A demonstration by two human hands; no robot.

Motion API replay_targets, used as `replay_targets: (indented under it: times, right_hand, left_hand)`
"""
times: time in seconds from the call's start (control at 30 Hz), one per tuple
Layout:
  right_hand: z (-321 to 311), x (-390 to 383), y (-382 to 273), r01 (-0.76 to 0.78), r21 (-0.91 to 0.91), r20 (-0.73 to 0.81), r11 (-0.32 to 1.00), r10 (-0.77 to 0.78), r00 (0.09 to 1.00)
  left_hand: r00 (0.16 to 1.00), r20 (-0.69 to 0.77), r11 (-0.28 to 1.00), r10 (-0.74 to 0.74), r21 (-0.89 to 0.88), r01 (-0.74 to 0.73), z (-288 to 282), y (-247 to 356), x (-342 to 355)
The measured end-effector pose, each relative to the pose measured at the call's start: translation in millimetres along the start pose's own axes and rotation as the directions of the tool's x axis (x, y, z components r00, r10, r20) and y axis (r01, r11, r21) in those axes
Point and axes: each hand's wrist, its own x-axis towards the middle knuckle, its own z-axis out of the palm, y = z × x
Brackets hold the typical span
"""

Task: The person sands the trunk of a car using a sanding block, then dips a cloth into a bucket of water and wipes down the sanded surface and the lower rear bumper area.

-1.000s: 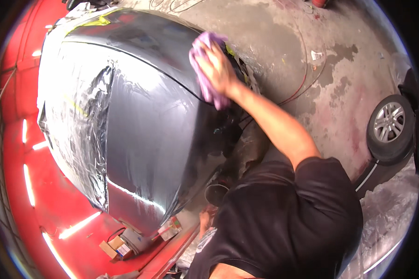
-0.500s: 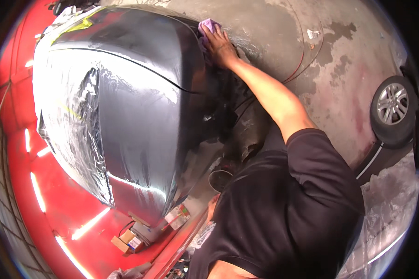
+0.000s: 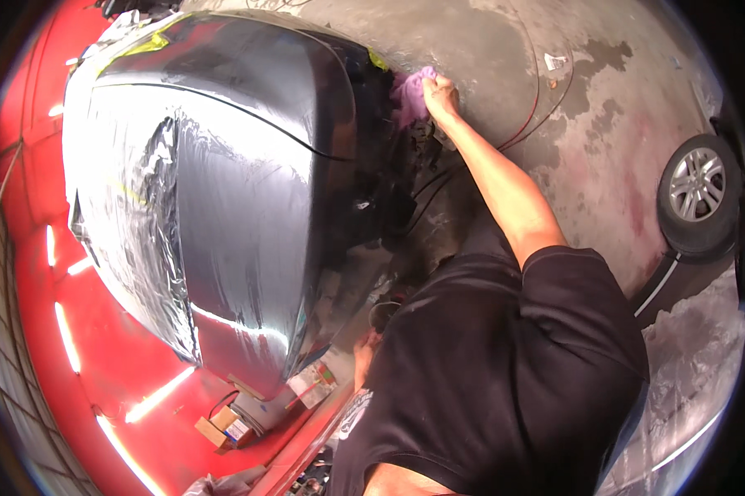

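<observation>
A dark grey car body (image 3: 240, 215) fills the left and middle, with crinkled clear plastic sheeting (image 3: 141, 198) over part of it and yellow tape (image 3: 153, 45) near the top. My right hand (image 3: 438, 95), arm stretched out, is closed on a bunched purple cloth (image 3: 409, 95) beside the car's dark right-hand edge. My left hand (image 3: 366, 351) is low by my body, just below a round metal-rimmed object (image 3: 383, 314); its fingers are partly hidden, so I cannot tell whether it holds that.
A wheel (image 3: 697, 188) of another dark vehicle stands at the right. Red and dark hoses (image 3: 525, 124) lie on the stained concrete floor (image 3: 595, 149). A red surface with light tubes (image 3: 75, 331) lines the left, with a cardboard box (image 3: 219, 430) at the bottom.
My right hand has moved off the car's top surface to beyond its right edge, first upward, then right and down, gripping the cloth in a bunch. My left hand stays low.
</observation>
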Motion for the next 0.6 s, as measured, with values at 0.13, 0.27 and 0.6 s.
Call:
replay_targets:
  times: [0.13,0.27,0.6]
  right_hand:
    - [38,-39,-9,0.449,0.051,0.286,0.892,-0.443,0.849]
    - [24,-35,-8,0.449,-0.015,0.372,0.893,-0.412,0.832]
    - [75,-26,-64,0.838,-0.321,0.270,0.440,-0.806,0.527]
  left_hand:
    - [0.999,0.025,0.989,0.045,-0.142,-0.041,5,-14,-15]
    - [0.999,0.029,0.999,-0.034,0.000,0.034,18,5,-30]
    - [0.994,-0.036,0.994,-0.102,0.034,0.103,22,70,-59]
